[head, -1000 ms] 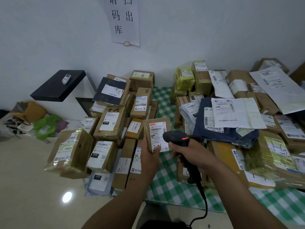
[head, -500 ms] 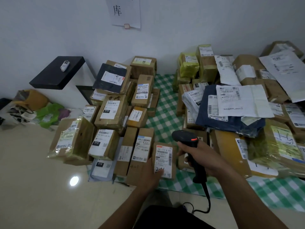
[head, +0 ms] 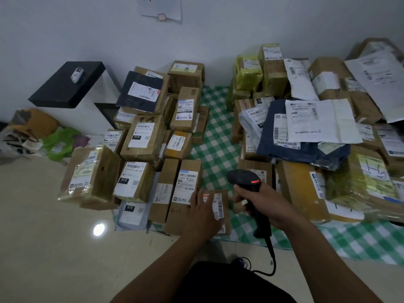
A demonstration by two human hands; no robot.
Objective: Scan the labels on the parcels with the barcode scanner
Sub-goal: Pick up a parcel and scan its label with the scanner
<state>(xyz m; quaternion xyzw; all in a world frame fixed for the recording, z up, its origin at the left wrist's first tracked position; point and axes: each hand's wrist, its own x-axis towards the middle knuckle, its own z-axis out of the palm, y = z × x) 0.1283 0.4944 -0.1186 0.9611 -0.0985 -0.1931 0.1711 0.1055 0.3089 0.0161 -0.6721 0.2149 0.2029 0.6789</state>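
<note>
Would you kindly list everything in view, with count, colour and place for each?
left pile: many parcels, mostly brown with white labels, left side.
right pile: many parcels, brown, yellow-green, white, dark blue, right side.
small parcel: one, brown, near edge between the piles.
cloth: one, green-and-white checks, under the parcels.
scanner: one, black, beside the small parcel.
shelf: one, black, far left by the wall.
white object: one, small, on the shelf.
bags: several, green and tan, floor at left.
paper sign: one, white, on the wall.
left hand: rests on the small parcel.
right hand: grips the scanner.
</note>
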